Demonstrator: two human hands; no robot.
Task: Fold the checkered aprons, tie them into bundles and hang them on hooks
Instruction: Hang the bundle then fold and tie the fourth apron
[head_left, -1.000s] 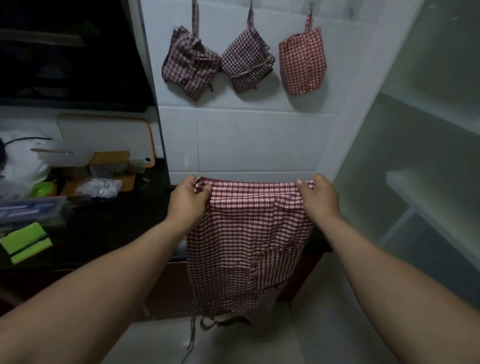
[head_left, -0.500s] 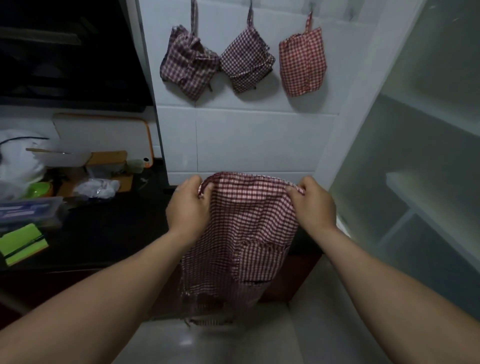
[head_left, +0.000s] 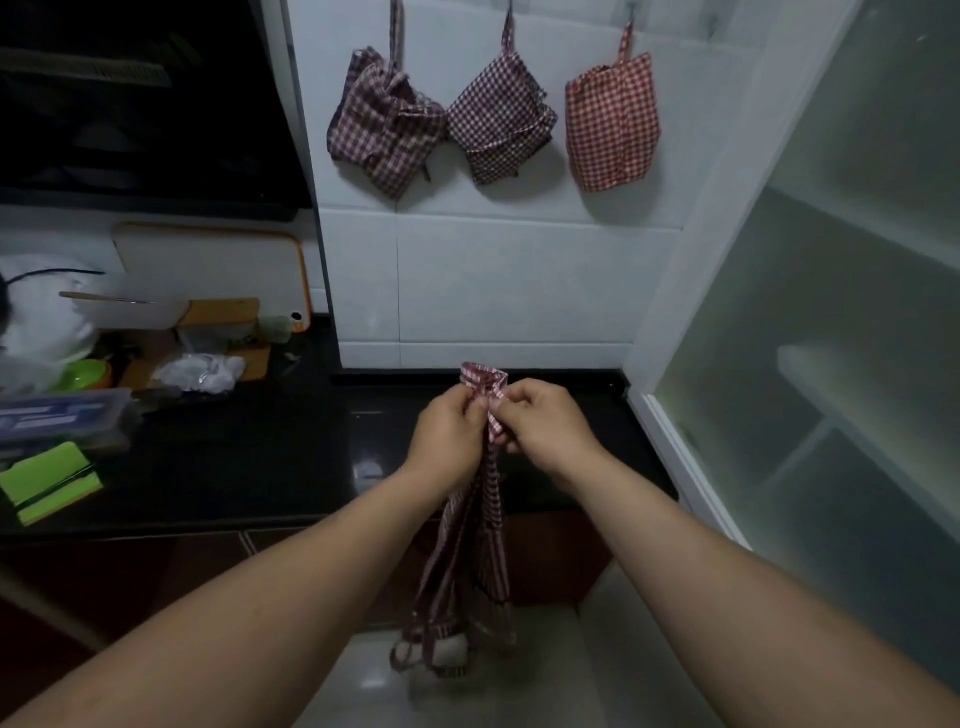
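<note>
The left hand (head_left: 449, 434) and the right hand (head_left: 545, 426) are close together, side by side. The fingers of both hands are curled and pinch the top of a red checkered apron (head_left: 478, 545). A little bit of cloth sticks up just above the fingers. The rest hangs straight down below them in a long, thin bunch, with its strings dangling at the bottom. A black counter (head_left: 249, 457) lies under the hands. High above the fingers, three checkered bundles (head_left: 501, 117) hang on the wall.
</note>
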